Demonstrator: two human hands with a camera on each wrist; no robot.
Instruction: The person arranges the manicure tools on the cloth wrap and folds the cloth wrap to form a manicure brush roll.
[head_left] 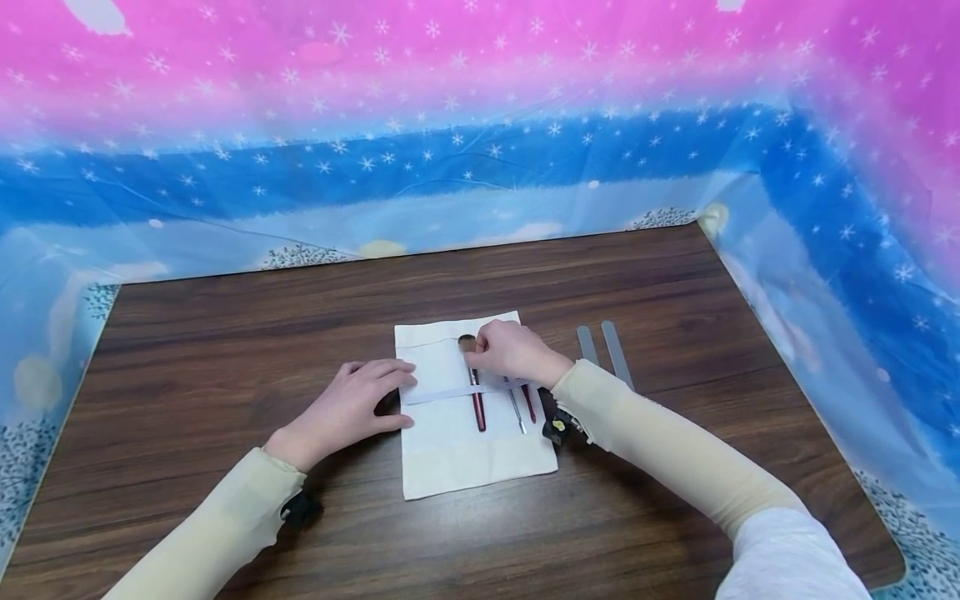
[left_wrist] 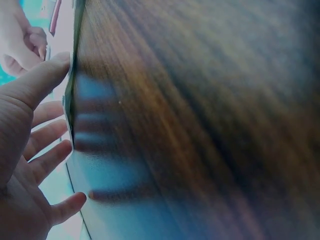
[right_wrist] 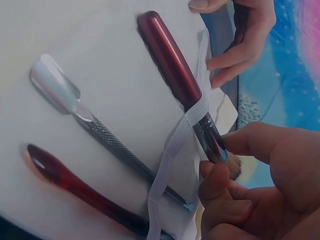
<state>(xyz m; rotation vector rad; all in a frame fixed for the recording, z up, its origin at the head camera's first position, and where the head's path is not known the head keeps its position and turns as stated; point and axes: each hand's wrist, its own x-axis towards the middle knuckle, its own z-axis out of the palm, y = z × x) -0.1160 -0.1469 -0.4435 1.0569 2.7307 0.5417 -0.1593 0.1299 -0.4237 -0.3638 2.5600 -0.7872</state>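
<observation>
A cream cloth (head_left: 442, 458) lies on the table with a white elastic band (head_left: 435, 395) across it. Under the band sit a brush with a dark red handle (right_wrist: 172, 62), a metal tool with a textured shaft (right_wrist: 117, 147) and a smaller red-handled tool (right_wrist: 80, 192). My right hand (head_left: 513, 350) pinches the brush's metal collar (right_wrist: 210, 140) between thumb and fingers, just above the band. My left hand (head_left: 360, 408) rests with spread fingers on the cloth's left edge; in the left wrist view its thumb (left_wrist: 45, 82) touches that edge.
Two grey flat strips (head_left: 617, 354) lie on the brown wooden table (head_left: 262, 333), right of the cloth and partly behind my right forearm. A snowflake-patterned pink and blue curtain (head_left: 450, 158) surrounds the table's back and sides.
</observation>
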